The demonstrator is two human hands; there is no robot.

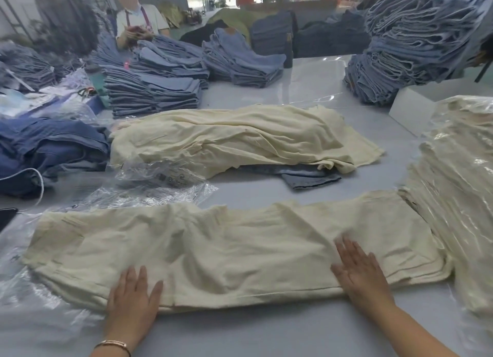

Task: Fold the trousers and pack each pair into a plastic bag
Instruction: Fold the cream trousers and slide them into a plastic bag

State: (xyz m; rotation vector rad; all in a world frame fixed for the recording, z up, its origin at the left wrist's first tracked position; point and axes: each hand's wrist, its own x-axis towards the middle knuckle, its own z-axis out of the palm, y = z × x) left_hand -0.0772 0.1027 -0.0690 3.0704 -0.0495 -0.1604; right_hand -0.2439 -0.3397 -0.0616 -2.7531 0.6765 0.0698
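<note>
Both palms are down flat, fingers straight, gripping nothing: left hand (133,295) near mid-length, right hand (357,271) toward the right end of the cream trousers (226,250), whose long axis runs left-right along the bench (266,335). Behind them, plastic bags (160,180).

A clothing factory packing floor, judging by tall stacks of folded jeans (157,90) at the far side of a long grey table (306,90), bagged cream trousers (458,191) piled at its right edge.
</note>
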